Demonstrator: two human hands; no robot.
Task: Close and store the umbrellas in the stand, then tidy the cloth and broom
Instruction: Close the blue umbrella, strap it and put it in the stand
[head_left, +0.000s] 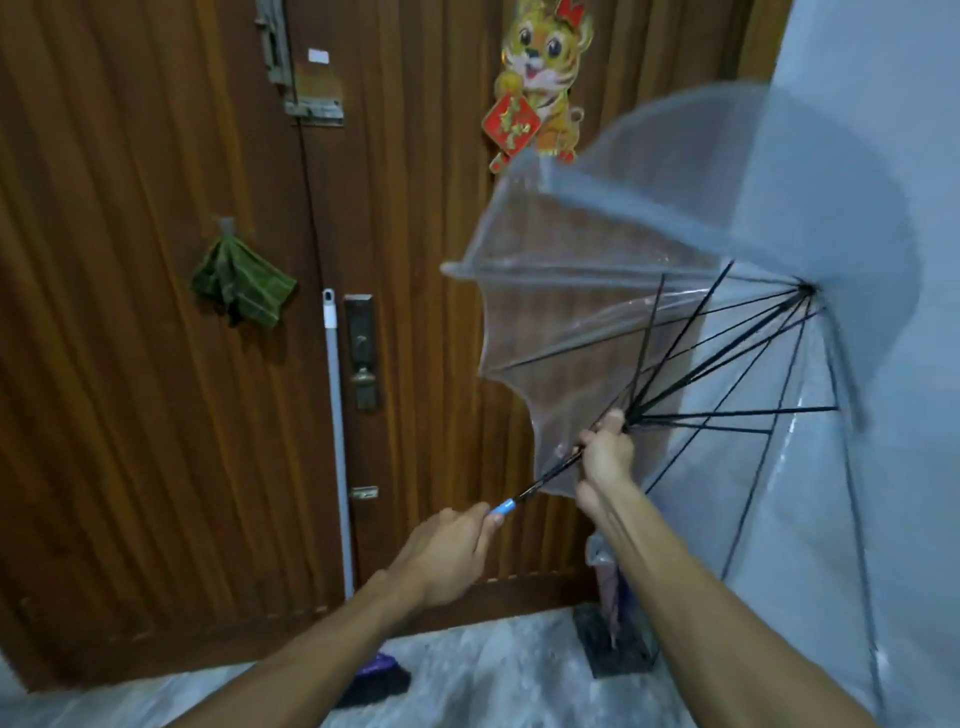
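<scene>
A half-open transparent plastic umbrella with black metal ribs (675, 291) fills the 2 o'clock part of the view, its canopy blurred and its tip pointing toward the pale blue wall (883, 130) at 3 o'clock. The left hand (447, 556) is clenched around the umbrella's light-blue handle (503, 506), just below centre. The right hand (605, 457) grasps the black shaft higher up, where the ribs meet the sliding runner. Below the right forearm, at 5 o'clock, a dark square umbrella stand (618, 654) sits on the grey marbled floor (493, 670) against the brown ribbed wooden door (130, 364), with a folded umbrella inside it. A green checked cloth (241, 283) hangs from a hook on the door at 10 o'clock. A white-handled broom (336, 415) leans upright against the door near centre, its purple and dark head on the floor at 6 o'clock.
</scene>
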